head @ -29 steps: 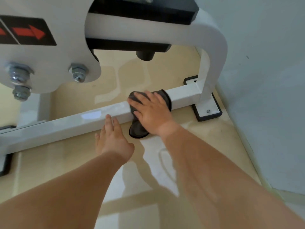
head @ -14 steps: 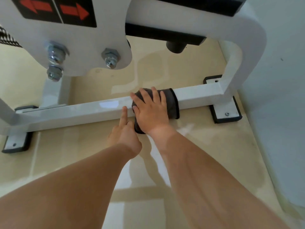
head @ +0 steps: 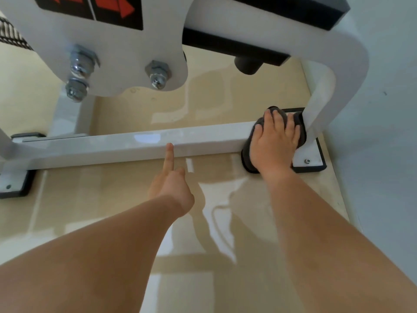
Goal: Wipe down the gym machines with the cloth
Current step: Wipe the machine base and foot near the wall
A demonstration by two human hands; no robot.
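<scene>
Right hand [head: 274, 143]: laid flat, fingers spread and nearly straight, pressing down on the cloth; nothing gripped.
Left hand [head: 171, 184]: index finger straight with its tip on the front top edge of the base bar; other fingers curled in, holding nothing.
Cloth [head: 247, 152]: dark grey, soft, folded thick; draped over the right end of the base bar beneath the right hand, tight against the curved upright, lower edge hanging down the front.
Base bar [head: 112, 147]: white painted square tube, glossy, crisp corners, lying low across the floor from left to right.
Curved upright [head: 327, 98]: white, smooth, bending over from the bar's right end.
Foot plates: flat white with black rubber rims, one at the right [head: 313, 154], one at the left [head: 11, 184].
Bracket plate [head: 135, 53]: flat white with rounded lobes, silver hex nuts [head: 159, 73], black label with red arrows [head: 112, 7].
Floor [head: 112, 199]: beige tiles, shiny, mirroring the frame.
Room: grey wall [head: 383, 132] close beside the right foot plate; open run of bar between the hands; open floor in front.
</scene>
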